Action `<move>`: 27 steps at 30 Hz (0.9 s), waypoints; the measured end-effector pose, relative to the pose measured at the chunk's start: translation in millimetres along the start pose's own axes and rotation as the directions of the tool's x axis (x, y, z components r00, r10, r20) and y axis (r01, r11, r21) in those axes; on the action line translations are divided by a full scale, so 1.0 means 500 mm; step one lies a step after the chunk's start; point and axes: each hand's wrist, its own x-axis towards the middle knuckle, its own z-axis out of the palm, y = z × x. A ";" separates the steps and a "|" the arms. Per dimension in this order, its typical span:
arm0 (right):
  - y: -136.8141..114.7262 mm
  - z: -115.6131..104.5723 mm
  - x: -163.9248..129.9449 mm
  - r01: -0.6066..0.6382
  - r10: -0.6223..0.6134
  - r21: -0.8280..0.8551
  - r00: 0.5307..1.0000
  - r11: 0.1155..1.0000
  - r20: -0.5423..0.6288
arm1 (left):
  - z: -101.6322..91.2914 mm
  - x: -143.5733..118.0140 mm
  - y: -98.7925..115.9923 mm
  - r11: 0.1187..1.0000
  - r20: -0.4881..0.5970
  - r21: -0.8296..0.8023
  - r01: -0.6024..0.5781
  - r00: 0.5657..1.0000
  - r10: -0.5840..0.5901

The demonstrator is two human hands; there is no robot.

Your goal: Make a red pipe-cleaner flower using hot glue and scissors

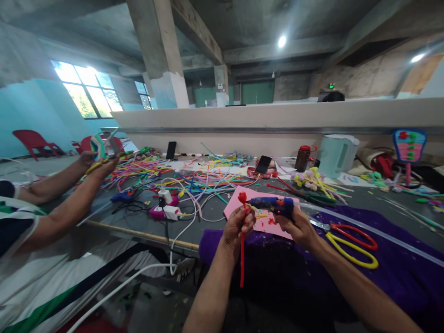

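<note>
My left hand (237,225) pinches a red pipe cleaner (242,266) whose upper end is coiled into a small flower-like bud (242,198). The long tail hangs straight down below my fingers. In my right hand (300,226) is a blue glue gun (272,204), its nozzle pointing left, close beside the bud; whether they touch I cannot tell. A clear glue stick (326,212) appears to run out behind the gun to the right. Beneath both hands lies a pink sheet (233,209) with red scraps on it.
Scissors (347,240) with red and yellow handles rest on purple cloth (391,273). Coloured pipe cleaners (208,180) and a power strip (165,212) with cables lie left. A bottle (303,158) and a kettle (335,155) stand behind. At left, another person's hands (100,164) hold a craft piece.
</note>
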 end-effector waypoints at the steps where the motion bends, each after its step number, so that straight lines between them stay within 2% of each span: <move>1: -0.001 0.000 0.000 -0.010 0.010 0.015 1.000 1.000 -0.002 | 0.000 0.000 0.000 1.000 0.002 0.003 -0.001 1.000 0.001; 9: -0.007 -0.003 -0.006 -0.046 0.050 0.145 0.999 0.988 -0.021 | -0.001 -0.001 -0.001 0.999 -0.019 -0.011 -0.030 0.999 0.030; 21: 0.000 -0.002 -0.004 -0.068 0.068 0.118 0.998 0.991 0.008 | -0.003 0.002 -0.002 0.999 -0.024 0.029 -0.023 0.999 0.024; 27: -0.002 -0.003 -0.006 -0.049 0.052 0.141 0.999 0.989 -0.016 | -0.003 0.003 -0.002 0.999 -0.039 0.021 -0.024 0.999 0.025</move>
